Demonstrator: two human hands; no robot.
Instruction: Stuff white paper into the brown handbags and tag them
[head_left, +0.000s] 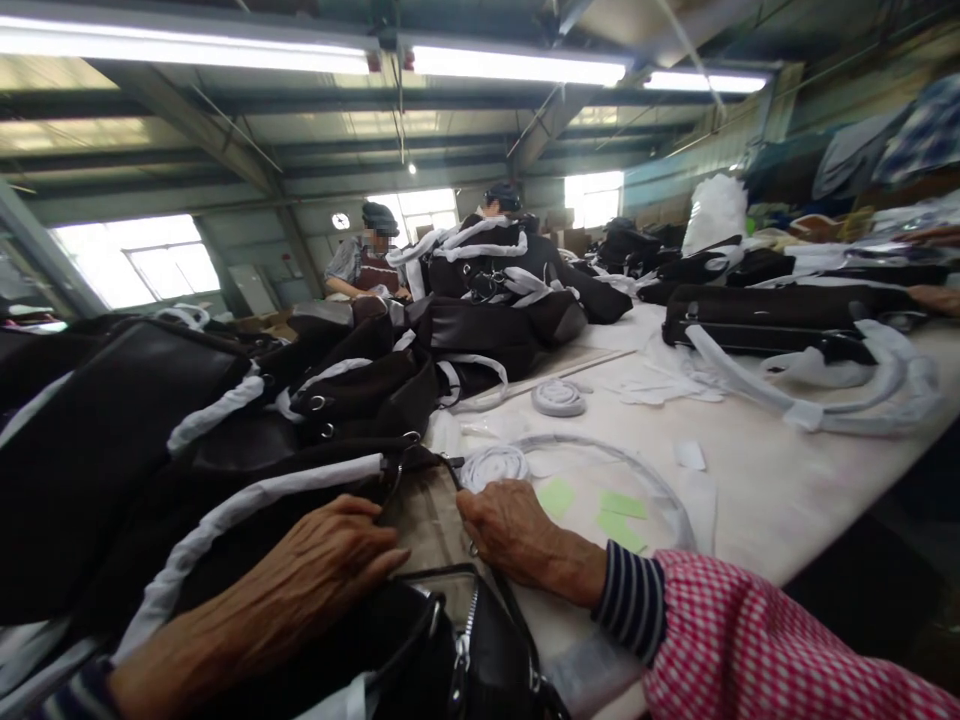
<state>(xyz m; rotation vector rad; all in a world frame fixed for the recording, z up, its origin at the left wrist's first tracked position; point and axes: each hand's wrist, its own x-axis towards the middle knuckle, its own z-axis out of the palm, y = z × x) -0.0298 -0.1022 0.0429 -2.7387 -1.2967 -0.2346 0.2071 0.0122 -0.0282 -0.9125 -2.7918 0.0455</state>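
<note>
A black handbag point(504, 655) lies in front of me with its mouth unzipped. Its beige lining point(429, 512) and a silver zip point(469, 622) show. My left hand point(322, 555) rests across the near side of the opening, fingers stretched and thumb apart. On the opposite side, my right hand point(517, 535) is closed, its curled fingers pinching the bag's edge; the fingertips are partly hidden. A handle wrapped in white point(217, 520) arches just left of my left hand. Beyond my right knuckles sits a coil of white strip point(495, 466).
Black bags with wrapped handles point(360, 395) are heaped left and ahead. Another black bag point(765, 315) lies at right on the white table point(780, 480). Green paper slips point(621, 503) and a second white coil point(558, 397) lie nearby. A co-worker point(367, 262) is behind the heap.
</note>
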